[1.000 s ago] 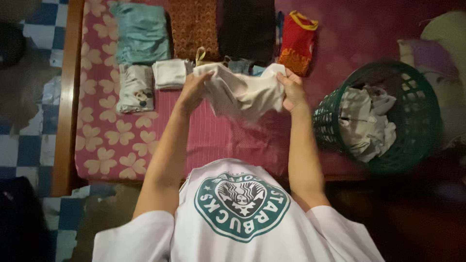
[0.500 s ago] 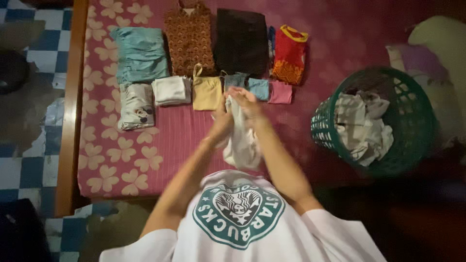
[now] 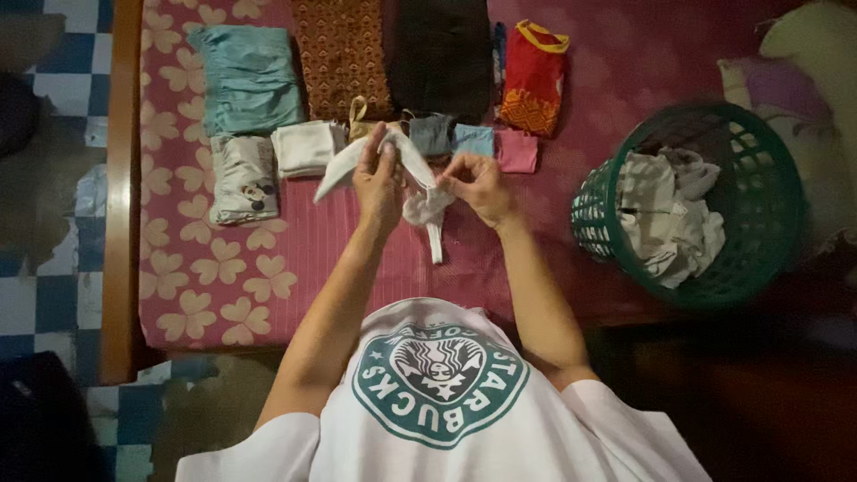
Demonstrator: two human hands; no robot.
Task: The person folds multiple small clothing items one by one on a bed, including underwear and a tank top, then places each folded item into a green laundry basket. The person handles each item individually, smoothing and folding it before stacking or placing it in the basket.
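A small white garment (image 3: pixel 420 192) hangs bunched between both hands above a pink floral bedsheet (image 3: pixel 205 277). My left hand (image 3: pixel 377 174) grips its upper part, with a white flap sticking out to the left. My right hand (image 3: pixel 478 183) pinches the other side, and a thin strap dangles below. Just beyond the hands lies a row of small folded pieces: white (image 3: pixel 306 147), yellow, grey-blue (image 3: pixel 432 134), light blue (image 3: pixel 473 139) and pink (image 3: pixel 518 150).
Larger folded clothes lie at the far side: teal (image 3: pixel 248 76), brown patterned (image 3: pixel 341 54), dark (image 3: pixel 442 55), red and orange (image 3: pixel 534 76). A printed light piece (image 3: pixel 243 177) sits left. A green laundry basket (image 3: pixel 759 277) with pale clothes stands right. The wooden bed edge (image 3: pixel 118 205) borders checkered floor tiles.
The white garment was spread wide between both hands, then gathered into a bundle. Now it is held higher over the bed, bunched, with a flap and strap hanging free.
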